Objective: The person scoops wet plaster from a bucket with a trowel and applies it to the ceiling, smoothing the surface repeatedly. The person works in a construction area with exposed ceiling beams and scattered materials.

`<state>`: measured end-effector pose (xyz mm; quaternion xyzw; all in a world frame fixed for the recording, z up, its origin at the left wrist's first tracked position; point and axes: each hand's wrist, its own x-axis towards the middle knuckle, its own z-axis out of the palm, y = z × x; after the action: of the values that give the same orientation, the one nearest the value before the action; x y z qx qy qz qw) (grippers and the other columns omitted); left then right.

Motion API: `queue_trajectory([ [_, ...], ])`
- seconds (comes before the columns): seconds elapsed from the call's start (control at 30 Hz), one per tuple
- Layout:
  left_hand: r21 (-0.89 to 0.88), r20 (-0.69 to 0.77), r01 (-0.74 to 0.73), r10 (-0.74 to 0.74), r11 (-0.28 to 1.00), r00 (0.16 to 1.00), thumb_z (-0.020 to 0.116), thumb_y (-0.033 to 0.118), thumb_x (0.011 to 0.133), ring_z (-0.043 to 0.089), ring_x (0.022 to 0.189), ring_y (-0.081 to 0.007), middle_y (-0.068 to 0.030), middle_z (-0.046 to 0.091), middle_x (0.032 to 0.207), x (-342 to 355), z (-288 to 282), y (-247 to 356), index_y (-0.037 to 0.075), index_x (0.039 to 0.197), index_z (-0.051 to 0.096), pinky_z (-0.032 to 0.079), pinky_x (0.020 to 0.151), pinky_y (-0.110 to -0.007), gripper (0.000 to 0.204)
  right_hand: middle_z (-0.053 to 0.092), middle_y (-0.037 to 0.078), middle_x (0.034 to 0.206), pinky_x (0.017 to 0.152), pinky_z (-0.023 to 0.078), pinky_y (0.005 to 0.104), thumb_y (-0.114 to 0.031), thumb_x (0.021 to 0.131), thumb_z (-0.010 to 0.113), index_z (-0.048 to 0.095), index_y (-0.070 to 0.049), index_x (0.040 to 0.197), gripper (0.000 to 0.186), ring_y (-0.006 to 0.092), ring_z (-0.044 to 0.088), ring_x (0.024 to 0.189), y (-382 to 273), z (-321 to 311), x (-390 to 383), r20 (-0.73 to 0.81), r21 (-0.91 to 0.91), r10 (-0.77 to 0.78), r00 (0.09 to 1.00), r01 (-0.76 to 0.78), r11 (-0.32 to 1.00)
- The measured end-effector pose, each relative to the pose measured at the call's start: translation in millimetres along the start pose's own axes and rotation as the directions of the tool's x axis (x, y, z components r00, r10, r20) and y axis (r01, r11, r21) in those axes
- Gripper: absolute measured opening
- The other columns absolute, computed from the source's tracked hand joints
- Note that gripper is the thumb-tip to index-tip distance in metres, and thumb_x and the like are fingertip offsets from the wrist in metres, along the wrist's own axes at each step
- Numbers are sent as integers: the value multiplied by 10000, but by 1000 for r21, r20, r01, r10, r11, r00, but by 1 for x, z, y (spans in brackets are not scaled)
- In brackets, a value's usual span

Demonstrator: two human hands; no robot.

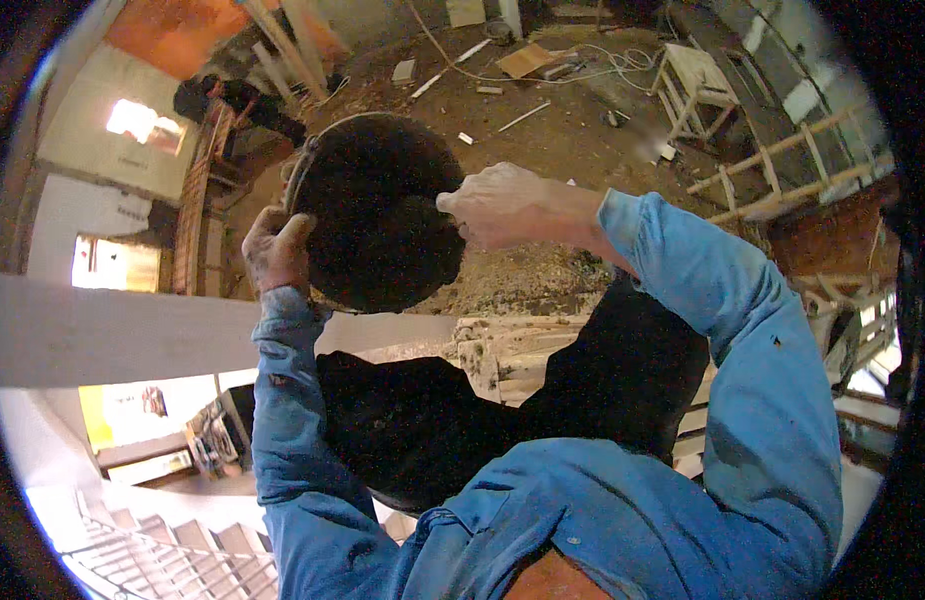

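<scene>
A round black bucket (382, 225) fills the space in front of me, with a thin wire handle running along its upper left edge. My left hand (279, 245) grips the bucket's left side, thumb on the near face. Over the right edge of the bucket is my right hand (497, 205), its fingers curled closed. Whatever those fingers may hold is hidden against the dark bucket. It is too dark to make out what is inside. Below the bucket are my bent legs in dark trousers (612, 370).
A pale beam (132, 335) crosses on the left, above stairs (182, 545). Down on the dirt floor lie a board (525, 61), loose cable (622, 62) and scraps. A wooden trestle (697, 85) and a ladder (792, 170) stand at right. Someone in dark clothes (247, 105) is at far left.
</scene>
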<state>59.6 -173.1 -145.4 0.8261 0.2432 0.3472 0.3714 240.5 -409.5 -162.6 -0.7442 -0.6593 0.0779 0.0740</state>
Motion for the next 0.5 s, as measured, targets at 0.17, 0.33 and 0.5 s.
queue_trajectory([
  [0.17, -143, 46, 179, -174, 973, 984, 708, 76, 760, 544, 637, -77, 2, 617, 697, 3, -19, -4, 31, 770, 628, 441, 598, -229, 92, 682, 168, 834, 679, 556, 443, -127, 747, 618, 656, -23, 904, 192, 329, 686, 805, -37, 9, 33, -16, -132, -121, 993, 118, 984],
  [0.33, -44, 23, 188, -187, 981, 982, 714, 82, 744, 553, 638, -80, -5, 630, 708, 5, -22, -13, 26, 783, 637, 450, 598, -231, 104, 658, 184, 841, 649, 543, 440, -137, 804, 594, 632, -2, 883, 161, 329, 673, 779, -43, 7, 37, 81, -88, -157, 984, 164, 982],
  [0.5, -108, -8, 154, -156, 982, 988, 696, 148, 670, 492, 589, -107, -11, 577, 639, 1, -21, -13, -13, 697, 610, 413, 554, -269, 185, 663, 195, 835, 703, 531, 463, -167, 798, 587, 630, 11, 886, 203, 366, 662, 798, -38, 1, 42, 163, -6, -116, 980, 118, 993],
])
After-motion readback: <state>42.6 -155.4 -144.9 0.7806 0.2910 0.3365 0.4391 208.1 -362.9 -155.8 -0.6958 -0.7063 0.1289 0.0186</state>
